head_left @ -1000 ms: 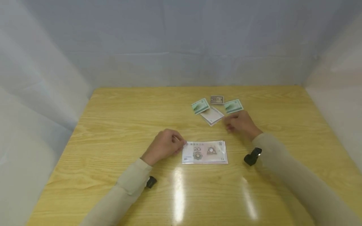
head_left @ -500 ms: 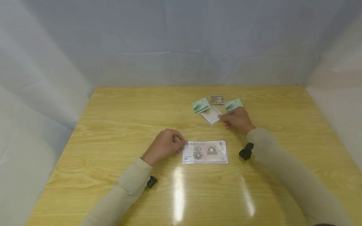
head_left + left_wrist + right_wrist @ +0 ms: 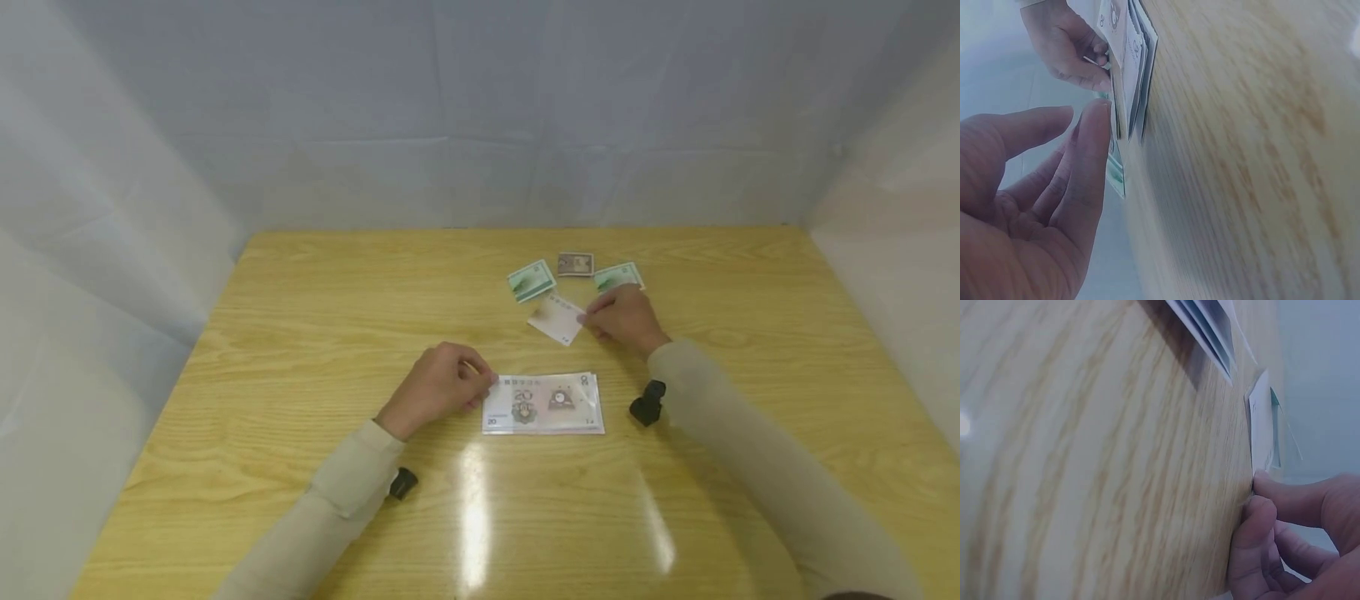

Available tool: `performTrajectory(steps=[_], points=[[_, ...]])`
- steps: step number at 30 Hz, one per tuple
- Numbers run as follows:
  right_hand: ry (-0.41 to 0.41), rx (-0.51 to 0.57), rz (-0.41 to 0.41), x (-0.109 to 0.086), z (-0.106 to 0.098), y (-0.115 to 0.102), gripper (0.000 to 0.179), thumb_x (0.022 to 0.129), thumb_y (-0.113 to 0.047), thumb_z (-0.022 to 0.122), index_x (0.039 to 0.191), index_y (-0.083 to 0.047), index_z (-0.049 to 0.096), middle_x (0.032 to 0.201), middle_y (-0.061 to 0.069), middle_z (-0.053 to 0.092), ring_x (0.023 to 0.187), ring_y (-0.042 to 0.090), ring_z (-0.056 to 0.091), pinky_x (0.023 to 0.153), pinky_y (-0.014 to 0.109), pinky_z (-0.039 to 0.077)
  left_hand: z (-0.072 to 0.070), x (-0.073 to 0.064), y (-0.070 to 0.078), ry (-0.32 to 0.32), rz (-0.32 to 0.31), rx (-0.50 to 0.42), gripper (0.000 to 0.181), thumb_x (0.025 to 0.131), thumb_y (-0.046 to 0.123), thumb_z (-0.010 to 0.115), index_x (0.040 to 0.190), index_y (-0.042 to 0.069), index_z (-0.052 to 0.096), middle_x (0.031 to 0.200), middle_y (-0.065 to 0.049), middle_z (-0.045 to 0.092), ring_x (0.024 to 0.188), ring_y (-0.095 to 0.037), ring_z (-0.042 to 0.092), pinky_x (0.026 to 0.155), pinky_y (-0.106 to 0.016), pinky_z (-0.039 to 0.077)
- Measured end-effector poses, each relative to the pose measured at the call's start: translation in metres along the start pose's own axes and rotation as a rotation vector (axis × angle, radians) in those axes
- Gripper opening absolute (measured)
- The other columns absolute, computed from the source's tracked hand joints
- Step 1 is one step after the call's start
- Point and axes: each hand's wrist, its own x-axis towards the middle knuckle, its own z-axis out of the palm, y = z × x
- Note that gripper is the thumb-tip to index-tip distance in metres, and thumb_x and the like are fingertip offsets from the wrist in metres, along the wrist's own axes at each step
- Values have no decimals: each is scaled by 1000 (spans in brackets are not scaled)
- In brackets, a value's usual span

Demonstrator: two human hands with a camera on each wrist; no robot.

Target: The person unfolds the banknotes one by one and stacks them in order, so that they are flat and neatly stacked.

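One white note (image 3: pixel 557 321) is pinched in your right hand (image 3: pixel 626 319); your left hand (image 3: pixel 437 387), narrowly spread, is at the note stack (image 3: pixel 543 407); its grip cannot be determined.

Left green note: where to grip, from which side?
Probably pinch the left edge of the left green note, coming from the left: that edge faces bare table, while its right end nearly meets the pale note the right hand pinches.
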Motion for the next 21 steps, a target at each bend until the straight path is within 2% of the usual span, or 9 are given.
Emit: performTrajectory(steps=[11,21], points=[[-26,-133,-66,-6,5,-8,21,89,-10,74,105,3,71,109,18,64,99,30,57,88,41,50,0,1,0,-8,0,13,9,95,13,72,97,5,75,78,-5,72,66,-20,70,58,-30,60],[-20,-171,-101,-8,7,-11,21,88,-10,77,103,3,72,104,17,65,93,29,59,84,40,53,-1,0,1,-12,6,4,9,96,13,71,98,4,75,78,-6,72,66,-20,70,59,-32,61]])
